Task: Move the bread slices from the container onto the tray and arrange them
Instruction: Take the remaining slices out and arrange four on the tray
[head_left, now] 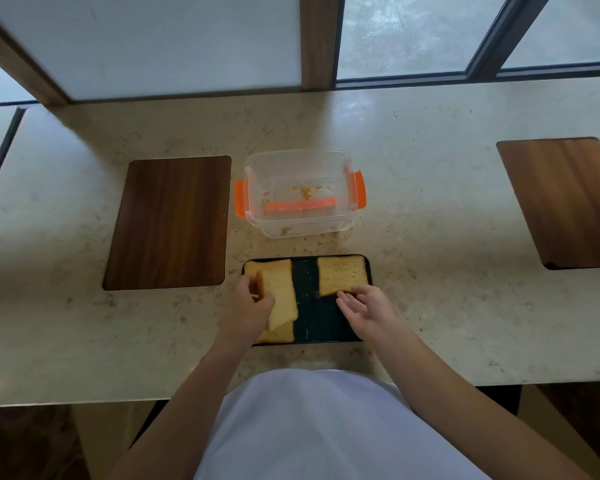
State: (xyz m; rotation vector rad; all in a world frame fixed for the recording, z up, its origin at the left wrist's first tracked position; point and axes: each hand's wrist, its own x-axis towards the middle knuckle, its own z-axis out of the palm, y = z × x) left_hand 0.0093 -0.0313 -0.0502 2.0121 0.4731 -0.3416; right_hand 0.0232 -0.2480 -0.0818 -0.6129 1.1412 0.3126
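Observation:
A black tray (312, 306) lies on the counter in front of me. One bread slice (342, 275) rests flat in its far right corner. Another slice (269, 265) lies at the far left, and a third (279, 336) at the near left. My left hand (248, 306) grips a tilted bread slice (281, 297) over the tray's left side, above those two. My right hand (364, 306) hovers open over the tray's near right part, fingertips at the right slice's near edge. The clear container (257, 174) with orange clips holds only crumbs.
A dark wooden board (168, 221) lies to the left of the container, and another wooden board (565, 202) sits at the far right. Crumbs are scattered on the stone counter (430, 237) around the container. Windows run along the counter's far edge.

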